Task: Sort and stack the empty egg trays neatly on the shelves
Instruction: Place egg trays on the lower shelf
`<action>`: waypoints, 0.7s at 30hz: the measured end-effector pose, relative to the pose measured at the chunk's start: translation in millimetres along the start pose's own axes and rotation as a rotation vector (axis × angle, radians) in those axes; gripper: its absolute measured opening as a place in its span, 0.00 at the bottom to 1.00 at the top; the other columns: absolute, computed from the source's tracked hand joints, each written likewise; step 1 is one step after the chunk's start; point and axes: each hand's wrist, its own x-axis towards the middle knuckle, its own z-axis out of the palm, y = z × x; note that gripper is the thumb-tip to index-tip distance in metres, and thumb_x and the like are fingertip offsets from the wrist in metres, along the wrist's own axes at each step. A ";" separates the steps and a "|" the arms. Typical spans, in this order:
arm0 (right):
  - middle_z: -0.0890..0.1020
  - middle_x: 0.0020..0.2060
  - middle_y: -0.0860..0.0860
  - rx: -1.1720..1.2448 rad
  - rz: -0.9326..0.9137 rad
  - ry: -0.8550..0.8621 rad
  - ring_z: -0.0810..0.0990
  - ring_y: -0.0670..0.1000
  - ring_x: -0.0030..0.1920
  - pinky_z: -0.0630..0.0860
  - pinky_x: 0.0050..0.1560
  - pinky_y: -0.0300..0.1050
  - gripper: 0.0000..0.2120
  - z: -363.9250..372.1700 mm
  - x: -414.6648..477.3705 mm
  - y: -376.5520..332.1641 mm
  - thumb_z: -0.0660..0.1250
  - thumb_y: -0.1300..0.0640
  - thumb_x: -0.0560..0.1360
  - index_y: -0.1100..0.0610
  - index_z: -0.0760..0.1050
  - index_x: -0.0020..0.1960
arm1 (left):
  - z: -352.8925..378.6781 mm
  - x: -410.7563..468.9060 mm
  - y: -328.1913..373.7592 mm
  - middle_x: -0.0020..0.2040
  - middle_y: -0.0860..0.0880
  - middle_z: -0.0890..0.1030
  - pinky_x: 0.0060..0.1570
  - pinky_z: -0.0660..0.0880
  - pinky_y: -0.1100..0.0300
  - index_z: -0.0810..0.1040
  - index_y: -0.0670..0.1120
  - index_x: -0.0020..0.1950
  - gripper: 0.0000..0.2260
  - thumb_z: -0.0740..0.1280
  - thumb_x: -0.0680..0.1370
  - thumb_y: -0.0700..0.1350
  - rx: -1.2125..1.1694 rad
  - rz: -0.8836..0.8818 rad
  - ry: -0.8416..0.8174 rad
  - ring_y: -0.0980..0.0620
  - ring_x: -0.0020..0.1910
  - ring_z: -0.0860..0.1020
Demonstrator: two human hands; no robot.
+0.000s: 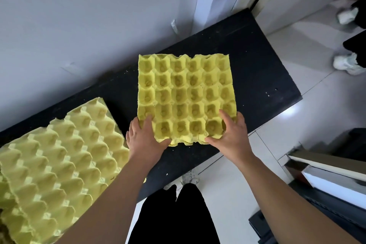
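Surface: black shelf (pixel 261 69) under the fingers.
Grip: left hand (pixel 145 136) and right hand (pixel 229 130) pinch egg tray (pixel 186 93) near corners.
Risk: edge far from fingertips may droop, landing skewed.

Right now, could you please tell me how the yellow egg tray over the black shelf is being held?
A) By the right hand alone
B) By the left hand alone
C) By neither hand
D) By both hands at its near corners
D: the left hand and the right hand each grip a near corner of the egg tray.
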 end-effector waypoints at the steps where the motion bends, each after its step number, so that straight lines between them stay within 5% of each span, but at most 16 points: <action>1: 0.62 0.65 0.57 0.025 0.000 -0.004 0.66 0.59 0.64 0.68 0.65 0.56 0.44 -4.9 -0.5 -1.7 0.78 0.44 0.59 0.46 0.64 0.71 | -3.2 -1.5 1.4 0.78 0.42 0.51 0.73 0.55 0.47 0.54 0.55 0.77 0.42 0.75 0.70 0.55 -0.032 -0.002 -0.011 0.42 0.77 0.53; 6: 0.59 0.69 0.55 0.084 0.010 -0.018 0.61 0.56 0.70 0.70 0.64 0.51 0.43 -29.2 -1.8 -10.5 0.78 0.43 0.58 0.45 0.65 0.70 | -23.8 -7.6 4.8 0.77 0.47 0.53 0.71 0.62 0.47 0.55 0.57 0.77 0.46 0.78 0.65 0.57 -0.117 0.025 0.013 0.44 0.74 0.57; 17: 0.57 0.69 0.52 0.118 -0.006 0.007 0.69 0.54 0.65 0.73 0.62 0.51 0.43 -64.6 -11.4 -34.9 0.78 0.43 0.60 0.47 0.65 0.71 | -50.6 -21.4 19.6 0.76 0.48 0.54 0.65 0.70 0.48 0.55 0.58 0.77 0.47 0.78 0.64 0.59 -0.150 0.075 0.062 0.45 0.72 0.64; 21: 0.57 0.69 0.51 0.128 -0.010 -0.004 0.69 0.54 0.65 0.73 0.62 0.51 0.43 -76.4 -13.3 -34.7 0.78 0.43 0.60 0.47 0.65 0.70 | -55.6 -24.7 21.6 0.73 0.48 0.58 0.62 0.68 0.57 0.57 0.55 0.77 0.44 0.77 0.67 0.55 -0.315 0.077 0.091 0.48 0.68 0.68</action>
